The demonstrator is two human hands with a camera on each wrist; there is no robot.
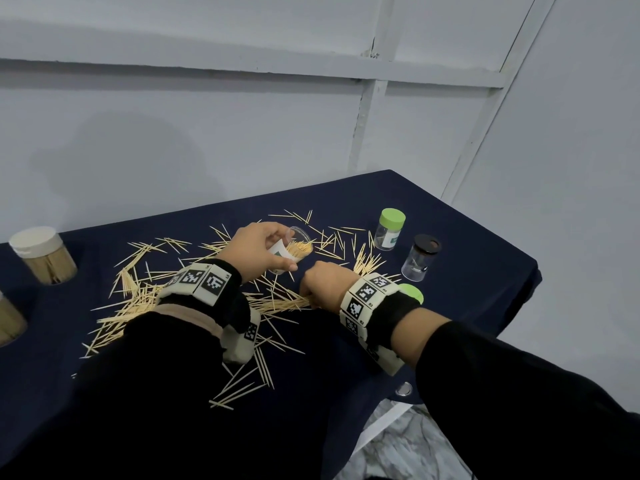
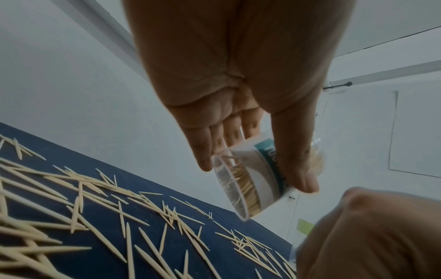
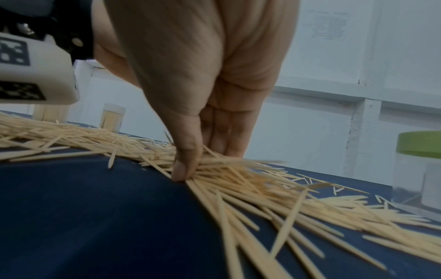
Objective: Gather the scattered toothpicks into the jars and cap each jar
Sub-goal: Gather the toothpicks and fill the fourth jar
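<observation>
Toothpicks [image 1: 138,296] lie scattered over the dark blue tablecloth [image 1: 467,237]. My left hand [image 1: 282,252] grips a clear uncapped jar [image 1: 294,249], lifted and tilted with its mouth to the right and partly filled with toothpicks. In the left wrist view the thumb and fingers of that hand [image 2: 256,175] wrap the labelled jar [image 2: 241,190] above loose toothpicks [image 2: 95,207]. My right hand [image 1: 306,299] is down on the cloth just below the jar. In the right wrist view this hand [image 3: 205,163] pinches a bunch of toothpicks [image 3: 238,181] between thumb and fingers.
A green-capped jar [image 1: 389,230] and a black-capped jar [image 1: 420,258] stand at the right. A loose green lid [image 1: 414,292] lies behind my right wrist. Two filled jars [image 1: 41,256] [image 1: 10,322] stand at the far left. The table's edge drops off at the right.
</observation>
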